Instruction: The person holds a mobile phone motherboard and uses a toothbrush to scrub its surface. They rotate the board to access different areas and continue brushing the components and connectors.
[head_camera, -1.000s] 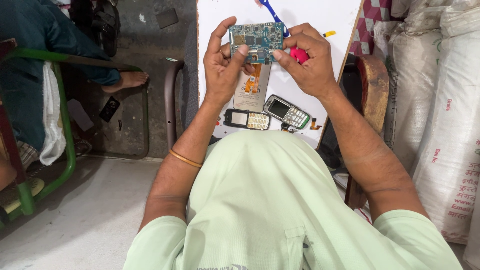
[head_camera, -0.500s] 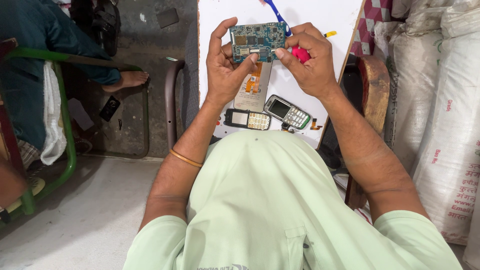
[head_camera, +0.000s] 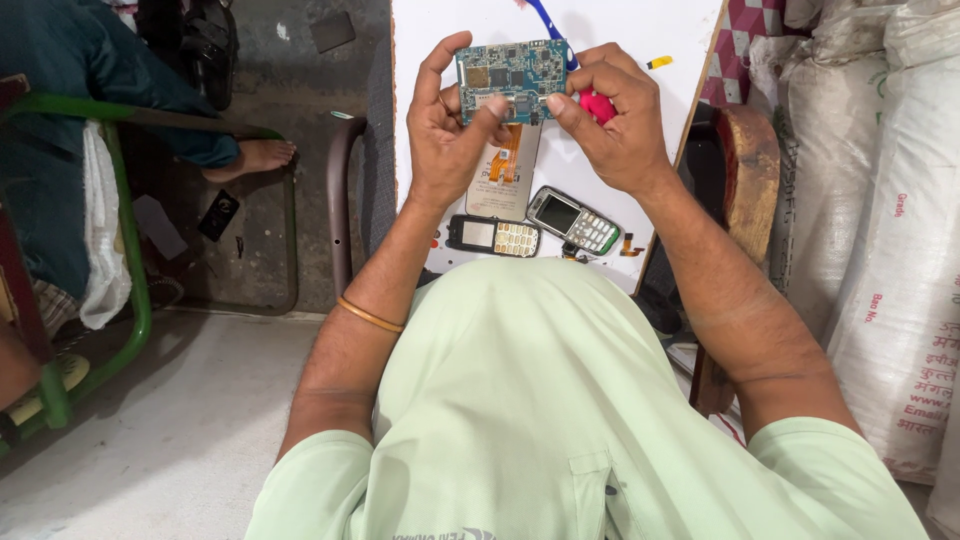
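Circuit board (head_camera: 512, 80) is out of its phone, pinched by both hands: left (head_camera: 450, 130), right (head_camera: 615, 125) also gripping a pink-handled tool (head_camera: 597, 104); two phones (head_camera: 533, 228) lie untouched on the surface (head_camera: 450, 30).

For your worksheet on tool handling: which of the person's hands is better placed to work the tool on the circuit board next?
Right. The right hand already holds the pink-handled tool beside the circuit board, probably ready to use it, while the left hand grips and steadies the board.

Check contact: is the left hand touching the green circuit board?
Touching. The head view shows the left hand gripping the circuit board, thumb pressed on its lower edge and fingers wrapped around its left side.
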